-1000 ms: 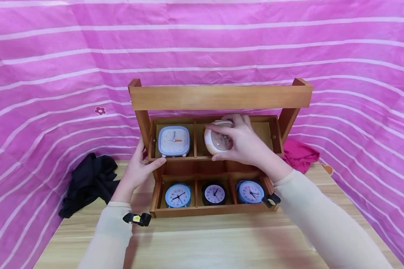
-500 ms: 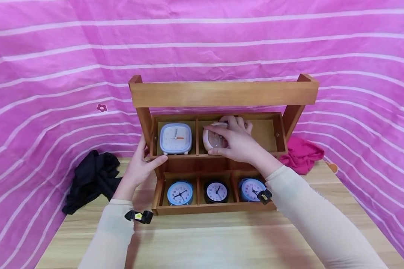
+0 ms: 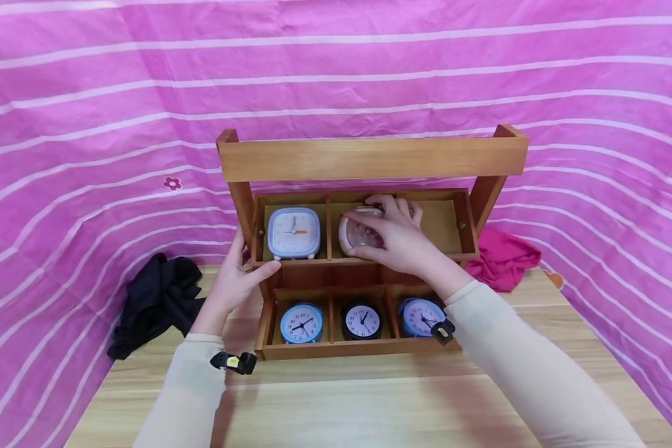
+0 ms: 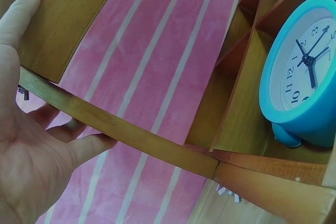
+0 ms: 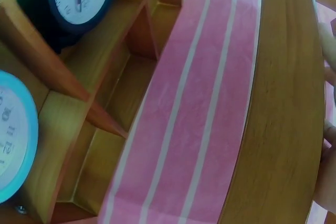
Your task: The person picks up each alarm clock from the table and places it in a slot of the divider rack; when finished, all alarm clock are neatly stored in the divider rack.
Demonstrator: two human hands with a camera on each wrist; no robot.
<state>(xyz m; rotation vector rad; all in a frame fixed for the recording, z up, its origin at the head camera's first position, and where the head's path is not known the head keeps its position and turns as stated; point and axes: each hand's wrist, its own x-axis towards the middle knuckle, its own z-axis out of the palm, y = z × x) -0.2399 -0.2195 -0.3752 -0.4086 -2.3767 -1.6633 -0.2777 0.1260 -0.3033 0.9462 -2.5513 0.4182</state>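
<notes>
A wooden two-tier rack [image 3: 375, 160] stands on the table. My left hand [image 3: 236, 281] grips the left end of its upper tier, thumb on the front edge and fingers behind the side post. In the upper tier's left compartment sits a squarish blue-rimmed clock [image 3: 294, 233]. Right of the divider, my right hand [image 3: 394, 235] holds a round clock [image 3: 351, 233] with a pale rim and brownish face, fingers over its top and thumb low in front; the hand covers its right side. Only a few fingers [image 5: 329, 51] show past the board in the right wrist view.
Along the lower tier sit a light-blue round clock [image 3: 302, 323], a black round clock [image 3: 362, 321] and another blue clock [image 3: 420, 316], each in its own compartment. Black cloth [image 3: 159, 302] lies left of the rack, magenta cloth [image 3: 504, 260] right. A pink striped curtain [image 3: 336, 74] hangs behind.
My right hand has shifted slightly left with the round clock, bringing it closer to the divider, and its wrist has come in leftward. My left hand keeps its grip on the rack.
</notes>
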